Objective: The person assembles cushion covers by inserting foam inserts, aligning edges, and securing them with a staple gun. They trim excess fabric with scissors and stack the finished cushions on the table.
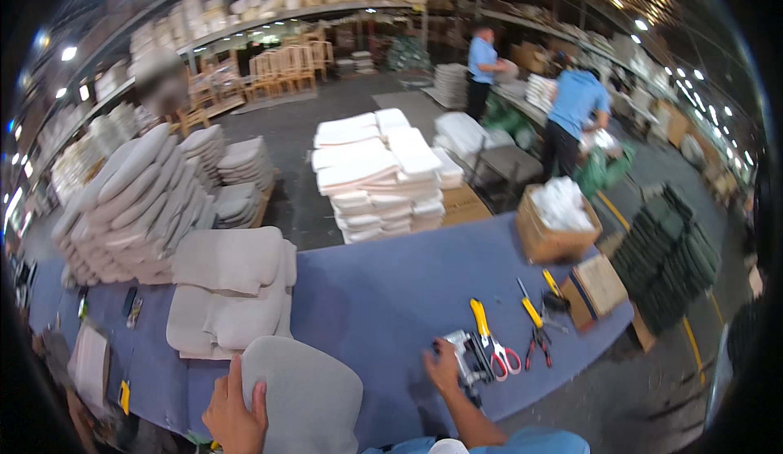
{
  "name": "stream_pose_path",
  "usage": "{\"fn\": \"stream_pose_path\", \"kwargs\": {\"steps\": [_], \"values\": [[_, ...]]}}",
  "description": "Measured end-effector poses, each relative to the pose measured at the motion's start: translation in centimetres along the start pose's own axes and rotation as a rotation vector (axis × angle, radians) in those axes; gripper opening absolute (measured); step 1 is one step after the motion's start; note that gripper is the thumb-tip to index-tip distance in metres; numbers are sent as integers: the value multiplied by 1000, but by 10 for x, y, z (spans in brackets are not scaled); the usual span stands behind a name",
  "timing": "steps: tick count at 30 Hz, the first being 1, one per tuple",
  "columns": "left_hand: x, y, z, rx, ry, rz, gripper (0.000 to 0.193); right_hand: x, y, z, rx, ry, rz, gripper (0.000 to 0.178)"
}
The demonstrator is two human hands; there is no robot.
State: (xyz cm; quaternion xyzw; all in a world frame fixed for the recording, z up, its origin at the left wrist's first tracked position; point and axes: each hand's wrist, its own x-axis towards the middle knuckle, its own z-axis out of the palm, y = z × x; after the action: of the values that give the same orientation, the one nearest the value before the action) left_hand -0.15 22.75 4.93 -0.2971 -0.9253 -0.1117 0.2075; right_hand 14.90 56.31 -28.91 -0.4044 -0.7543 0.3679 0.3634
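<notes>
A light grey padded seat cushion (303, 393) lies at the table's near edge, tilted toward me. My left hand (236, 411) grips its left edge, with the thumb on top and the fingers along the side. My right hand (445, 367) is at the left side of a metallic staple gun (471, 359), its fingers bent against the tool; part of the grip is hidden. Just right of the tool are red-handled scissors (504, 361) and a yellow-handled tool (479, 317). Behind the held cushion sits a low stack of grey cushions (228, 262).
The blue-covered table (351, 291) also bears red-handled pliers (538, 348), a yellow screwdriver (532, 311), a small carton (599, 287) and an open box of white wrapping (538, 242). A tall cushion pile (122, 209) stands left. White cushions (379, 168) rise beyond. Two people work behind.
</notes>
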Motion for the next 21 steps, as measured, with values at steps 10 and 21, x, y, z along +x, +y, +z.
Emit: {"fn": "stream_pose_path", "kwargs": {"steps": [10, 21], "values": [[15, 48, 5, -71, 23, 166, 55, 39, -285, 40, 671, -574, -491, 36], [47, 76, 17, -135, 30, 276, 61, 63, -242, 54, 673, -439, -244, 42]]}}
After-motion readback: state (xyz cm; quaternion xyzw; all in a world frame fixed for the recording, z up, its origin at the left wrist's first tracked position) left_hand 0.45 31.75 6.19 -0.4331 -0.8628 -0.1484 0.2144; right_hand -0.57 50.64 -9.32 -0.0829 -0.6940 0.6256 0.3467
